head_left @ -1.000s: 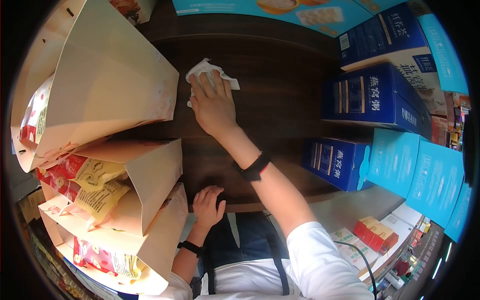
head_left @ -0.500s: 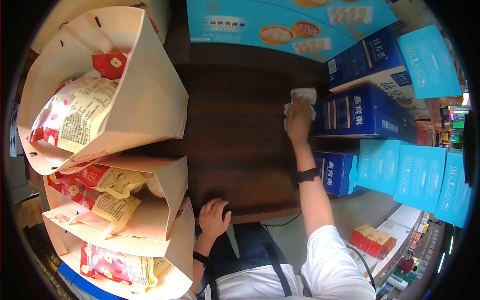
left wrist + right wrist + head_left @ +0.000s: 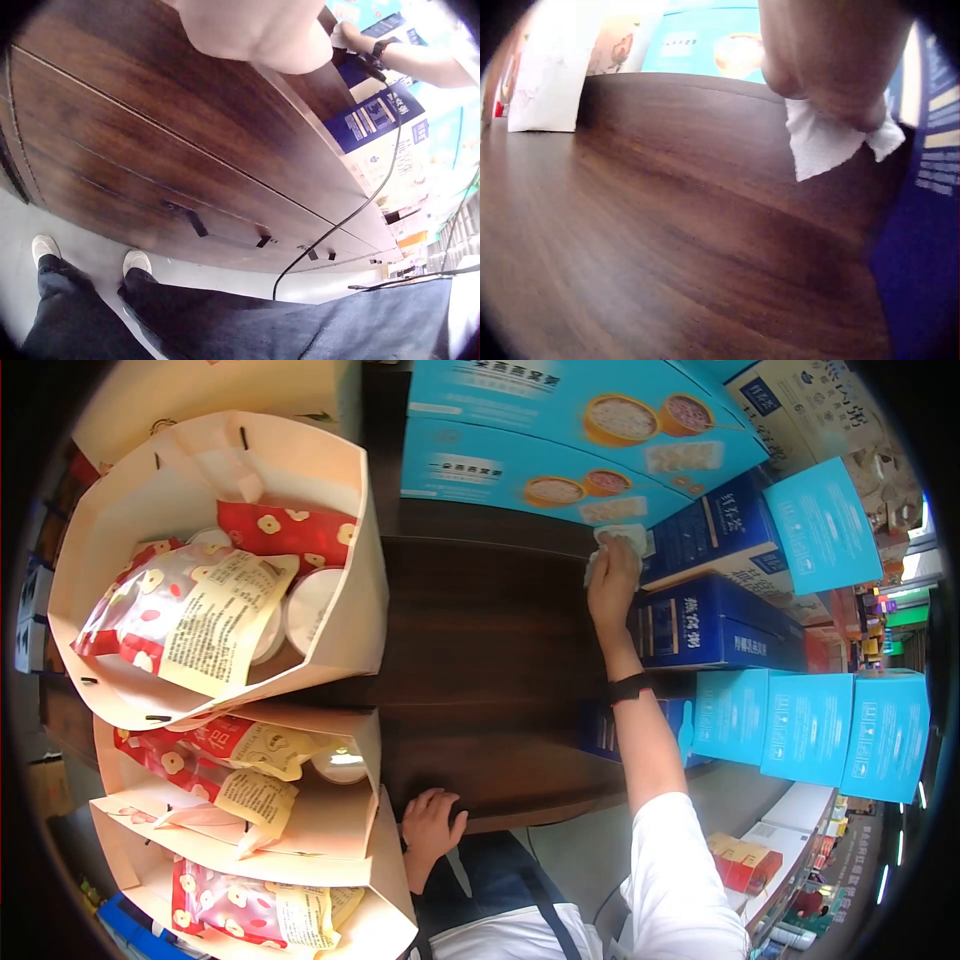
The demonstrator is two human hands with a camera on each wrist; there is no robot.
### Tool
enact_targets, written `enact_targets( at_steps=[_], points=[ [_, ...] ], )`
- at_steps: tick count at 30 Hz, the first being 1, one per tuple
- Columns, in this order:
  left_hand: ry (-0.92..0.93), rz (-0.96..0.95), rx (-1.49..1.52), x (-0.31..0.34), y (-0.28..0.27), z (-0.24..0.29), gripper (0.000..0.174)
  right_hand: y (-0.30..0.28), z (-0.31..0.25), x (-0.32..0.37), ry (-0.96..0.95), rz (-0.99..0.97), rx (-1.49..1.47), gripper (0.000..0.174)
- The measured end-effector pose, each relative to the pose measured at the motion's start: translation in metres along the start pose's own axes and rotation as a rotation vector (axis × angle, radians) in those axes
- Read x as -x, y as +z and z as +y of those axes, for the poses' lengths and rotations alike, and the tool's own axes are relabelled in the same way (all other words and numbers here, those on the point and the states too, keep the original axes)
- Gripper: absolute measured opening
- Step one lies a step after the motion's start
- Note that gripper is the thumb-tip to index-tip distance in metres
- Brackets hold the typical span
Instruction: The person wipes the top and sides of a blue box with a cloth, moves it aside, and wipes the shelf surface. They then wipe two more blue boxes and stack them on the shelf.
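**Right hand on paper towel at far corner of counter, left hand resting on near edge**

From my remote seat: the right hand (image 3: 612, 575) is stretched out across the dark wooden counter (image 3: 480, 660), fingers laid over a white paper towel (image 3: 625, 537). It presses the towel flat on the wood rather than balling it up. I see no closed fist around it. The towel sits at the far right corner of the counter, just beside the dark blue boxes (image 3: 705, 625) and right under the light blue cartons (image 3: 560, 470) stacked at the back. In the right wrist view the towel's edges stick out below the fingertips and touch the counter.

There is a black wristband (image 3: 628, 687) on the right wrist.

The left hand (image 3: 432, 825) is well apart from the right one. It rests on the near edge of the counter, fingers relaxed and spread, holding nothing. The left wrist view shows the cabinet front (image 3: 150, 172) below it, with a drawer handle (image 3: 196, 221), a black cable (image 3: 360, 202) hanging down and white shoes (image 3: 45, 247) on the floor.

Open paper bags (image 3: 335, 610) stand along the left side of the counter, with red and yellow snack packets (image 3: 190, 620) inside. More light blue cartons (image 3: 810, 725) are on the right.
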State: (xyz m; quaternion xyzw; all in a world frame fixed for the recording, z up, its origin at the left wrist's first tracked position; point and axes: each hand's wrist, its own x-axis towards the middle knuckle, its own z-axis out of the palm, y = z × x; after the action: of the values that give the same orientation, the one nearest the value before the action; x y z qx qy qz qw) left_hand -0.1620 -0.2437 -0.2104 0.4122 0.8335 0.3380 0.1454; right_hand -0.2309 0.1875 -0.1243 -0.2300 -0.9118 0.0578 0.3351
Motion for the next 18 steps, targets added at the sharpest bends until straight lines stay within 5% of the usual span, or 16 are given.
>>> enact_targets(
  at_steps=[2, 18],
  points=[
    [-0.007, 0.014, -0.017, 0.002, 0.001, 0.0, 0.03, 0.009, -0.01, 0.001, 0.102, 0.1, 0.055, 0.027],
    [0.028, 0.077, 0.055, 0.0, 0.0, -0.001, 0.025, 0.077, -0.211, -0.046, -0.315, 0.01, -0.381, 0.027]
  ],
)
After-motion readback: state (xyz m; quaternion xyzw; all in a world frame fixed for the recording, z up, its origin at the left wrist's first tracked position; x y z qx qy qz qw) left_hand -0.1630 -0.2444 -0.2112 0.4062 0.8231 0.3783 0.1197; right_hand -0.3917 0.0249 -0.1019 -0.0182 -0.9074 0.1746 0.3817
